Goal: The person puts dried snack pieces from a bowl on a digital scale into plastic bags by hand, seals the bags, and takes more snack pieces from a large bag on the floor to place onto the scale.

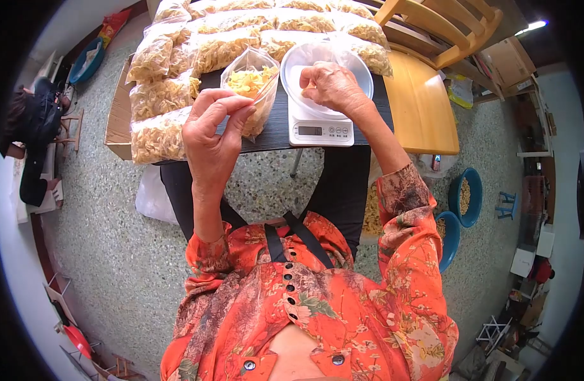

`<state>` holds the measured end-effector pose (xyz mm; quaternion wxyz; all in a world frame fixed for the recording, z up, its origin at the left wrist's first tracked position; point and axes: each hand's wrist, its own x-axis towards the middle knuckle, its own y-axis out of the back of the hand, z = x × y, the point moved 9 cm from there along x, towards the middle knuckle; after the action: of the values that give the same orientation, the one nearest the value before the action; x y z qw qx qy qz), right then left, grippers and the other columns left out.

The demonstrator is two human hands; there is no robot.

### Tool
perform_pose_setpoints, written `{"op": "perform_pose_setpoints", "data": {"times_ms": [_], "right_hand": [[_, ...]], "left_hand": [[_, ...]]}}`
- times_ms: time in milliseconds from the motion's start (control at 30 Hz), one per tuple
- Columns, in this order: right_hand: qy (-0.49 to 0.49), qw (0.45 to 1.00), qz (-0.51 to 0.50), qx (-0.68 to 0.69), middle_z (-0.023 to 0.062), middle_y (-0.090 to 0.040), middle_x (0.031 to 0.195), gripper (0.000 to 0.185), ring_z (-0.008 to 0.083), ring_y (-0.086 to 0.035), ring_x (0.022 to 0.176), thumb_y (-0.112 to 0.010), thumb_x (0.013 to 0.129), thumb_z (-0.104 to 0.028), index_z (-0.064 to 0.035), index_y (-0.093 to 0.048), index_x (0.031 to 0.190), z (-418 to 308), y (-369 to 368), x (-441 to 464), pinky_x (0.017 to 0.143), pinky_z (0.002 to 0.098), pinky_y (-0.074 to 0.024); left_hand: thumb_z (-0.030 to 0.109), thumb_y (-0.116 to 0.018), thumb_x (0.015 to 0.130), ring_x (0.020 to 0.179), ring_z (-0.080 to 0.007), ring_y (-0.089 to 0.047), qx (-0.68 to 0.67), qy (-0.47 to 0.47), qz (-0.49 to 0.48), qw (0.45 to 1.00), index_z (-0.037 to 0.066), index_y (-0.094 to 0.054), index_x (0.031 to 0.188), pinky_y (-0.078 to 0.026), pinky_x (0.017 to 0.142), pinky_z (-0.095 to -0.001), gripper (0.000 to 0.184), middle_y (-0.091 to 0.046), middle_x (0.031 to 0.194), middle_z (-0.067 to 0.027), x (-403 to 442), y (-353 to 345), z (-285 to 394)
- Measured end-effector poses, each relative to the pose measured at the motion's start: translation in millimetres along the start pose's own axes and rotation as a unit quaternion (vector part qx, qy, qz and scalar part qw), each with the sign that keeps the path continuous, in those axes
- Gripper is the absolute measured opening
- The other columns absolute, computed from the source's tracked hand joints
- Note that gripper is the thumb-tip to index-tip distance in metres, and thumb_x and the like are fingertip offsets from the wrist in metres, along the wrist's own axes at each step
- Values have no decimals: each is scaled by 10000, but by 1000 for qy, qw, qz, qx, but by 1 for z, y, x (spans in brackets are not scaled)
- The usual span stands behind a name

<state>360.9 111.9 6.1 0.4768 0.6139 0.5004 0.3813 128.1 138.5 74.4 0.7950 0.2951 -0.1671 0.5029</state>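
My left hand (pixel 214 134) pinches the rim of an open clear plastic bag (pixel 261 114) between thumb and fingers. Pale yellow dried pieces (pixel 248 81) show in the bag's mouth. Over a white bowl (pixel 362 63), my right hand (pixel 338 87) is closed with its fingers curled inward; whatever they hold is hidden. The bowl rests on a white digital kitchen scale (pixel 321 131), whose display and buttons face me.
Filled clear bags (pixel 160 134) are stacked along the left and back of the dark table (pixel 276 130). A wooden chair (pixel 425 105) adjoins it on the right. Blue basins (pixel 469 197) sit on the floor. Another person (pixel 34 127) sits at far left.
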Motion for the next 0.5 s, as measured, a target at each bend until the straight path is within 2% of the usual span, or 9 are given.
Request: {"op": "perform_pose_setpoints", "data": {"times_ms": [33,67,133,267,333,367,400,467,500], "right_hand": [[-1,1000,-1,6,124,-703,906,168,296,-688,933,-738,806,-192,-103,-726,947,1,0,1,856,415,-536],[-1,1000,0,6,124,-703,906,168,296,-688,933,-738,806,-192,-103,-726,947,2,-2,1,856,415,-536],[42,999,25,-15,142,-695,810,135,314,-696,856,-721,807,-160,-61,-719,898,-4,1,1,821,416,-546],[65,996,28,-52,147,-723,851,81,336,-701,842,-706,796,-131,-68,-721,844,-4,0,6,797,413,-562],[36,991,88,90,140,-719,791,89,297,-703,736,-700,794,-124,-50,-727,835,11,16,6,726,379,-571],[52,971,135,191,119,-709,735,117,216,-696,665,-711,806,-144,-35,-735,840,10,33,0,672,329,-567],[-9,960,123,252,73,-708,731,132,122,-687,693,-745,833,-150,-29,-743,886,7,48,-5,672,275,-558],[-2,886,159,435,41,-711,745,136,83,-677,709,-762,859,-130,-17,-735,931,-11,68,-15,659,243,-552],[3,886,155,436,41,-711,745,136,83,-677,709,-762,859,-130,-17,-735,931,-25,73,-18,659,243,-552]], "left_hand": [[-37,-765,830,915,-150,-633,0,-1,1,1000,5,-745,941,-500,817,-268,121,-664,951,-50,0,0,0],[-37,-765,830,915,-150,-633,0,-1,1,1000,5,-745,941,-500,817,-268,121,-664,951,-50,1,-1,0],[-55,-764,799,823,-176,-660,11,-31,15,999,8,-746,926,-522,746,-291,143,-659,899,-75,2,0,5],[-50,-764,798,820,-184,-663,20,-33,18,999,14,-746,922,-527,736,-295,141,-662,897,-78,3,0,7],[-44,-762,800,813,-191,-666,23,-42,19,999,20,-745,919,-533,723,-301,136,-664,896,-80,3,0,7],[-44,-755,803,810,-204,-671,15,-37,19,999,21,-742,915,-539,715,-311,131,-666,896,-85,2,0,6],[-44,-755,803,810,-204,-671,18,-34,29,999,21,-742,915,-539,715,-311,131,-666,896,-85,2,1,6],[-47,-756,815,850,-181,-655,5,-17,9,1000,12,-742,928,-516,767,-293,128,-669,908,-67,0,-4,4],[-53,-751,811,845,-188,-657,-10,-25,6,1000,10,-736,930,-519,753,-293,136,-668,910,-74,0,-6,5]]}}
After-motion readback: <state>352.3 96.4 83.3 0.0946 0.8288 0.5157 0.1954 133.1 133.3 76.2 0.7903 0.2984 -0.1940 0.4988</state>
